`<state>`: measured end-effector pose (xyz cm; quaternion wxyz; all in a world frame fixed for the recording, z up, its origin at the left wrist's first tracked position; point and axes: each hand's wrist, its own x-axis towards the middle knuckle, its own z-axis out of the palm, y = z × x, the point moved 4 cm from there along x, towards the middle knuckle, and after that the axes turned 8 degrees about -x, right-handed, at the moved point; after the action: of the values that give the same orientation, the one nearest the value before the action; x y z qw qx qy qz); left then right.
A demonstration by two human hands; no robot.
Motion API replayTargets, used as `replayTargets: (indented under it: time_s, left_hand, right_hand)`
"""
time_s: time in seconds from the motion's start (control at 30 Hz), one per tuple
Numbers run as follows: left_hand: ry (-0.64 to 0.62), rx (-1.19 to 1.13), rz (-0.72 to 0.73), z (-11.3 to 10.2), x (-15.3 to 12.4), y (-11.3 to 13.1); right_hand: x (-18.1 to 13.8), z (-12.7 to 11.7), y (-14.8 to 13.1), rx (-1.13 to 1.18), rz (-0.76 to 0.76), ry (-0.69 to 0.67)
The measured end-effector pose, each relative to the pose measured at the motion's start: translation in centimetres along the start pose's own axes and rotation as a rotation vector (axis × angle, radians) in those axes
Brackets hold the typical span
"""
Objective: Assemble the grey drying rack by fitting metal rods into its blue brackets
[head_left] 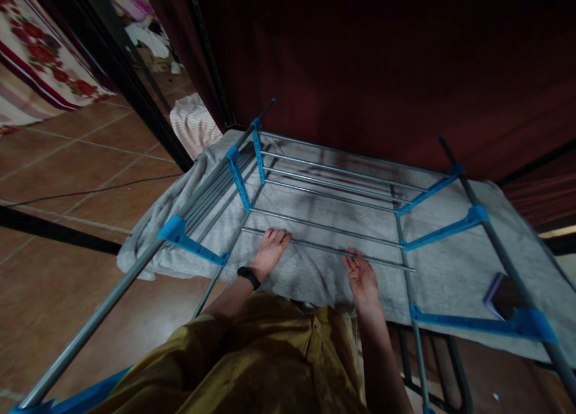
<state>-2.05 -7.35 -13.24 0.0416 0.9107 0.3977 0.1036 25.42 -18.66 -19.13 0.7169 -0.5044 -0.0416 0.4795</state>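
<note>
A metal drying rack (333,189) with grey rods and blue plastic brackets stands in front of me. Below its rods lies a spread grey towel (450,264). My left hand (269,251), with a black band on the wrist, lies flat on the towel just under the nearest rod, fingers stretched out. My right hand (361,276) lies palm up with its fingers at the nearest rod (315,245), holding nothing. I wear a mustard-yellow top.
A dark phone (500,296) lies on the towel at the right, beside a blue bracket. A dark red curtain (360,60) hangs behind the rack. Brown tiled floor (67,180) with a black cable stretches left; a striped cloth (193,123) and a floral fabric (40,54) lie beyond.
</note>
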Motion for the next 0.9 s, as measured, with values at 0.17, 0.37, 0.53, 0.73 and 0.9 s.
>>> replayTargets:
  time_s: [0.17, 0.37, 0.53, 0.73, 0.9]
  left_hand:
    - [0.033, -0.012, -0.021, 0.3, -0.2, -0.4]
    - [0.094, -0.039, -0.004, 0.2, -0.4, -0.9]
    - [0.119, -0.061, -0.001, 0.3, -0.3, -1.4]
    - [0.127, -0.018, -0.003, 0.1, -0.6, -1.7]
    - [0.126, -0.034, 0.000, -0.1, -0.7, -1.7]
  right_hand:
    - [-0.3, 0.2, 0.0, 0.027, -0.019, -0.013]
    - [-0.6, 0.9, -0.3, 0.021, -0.010, 0.006]
    - [-0.8, 1.7, -0.7, 0.032, -0.011, 0.006]
    - [-0.4, 1.4, -1.7, 0.065, -0.061, -0.013]
    - [0.2, 0.6, -2.4, 0.082, -0.088, 0.031]
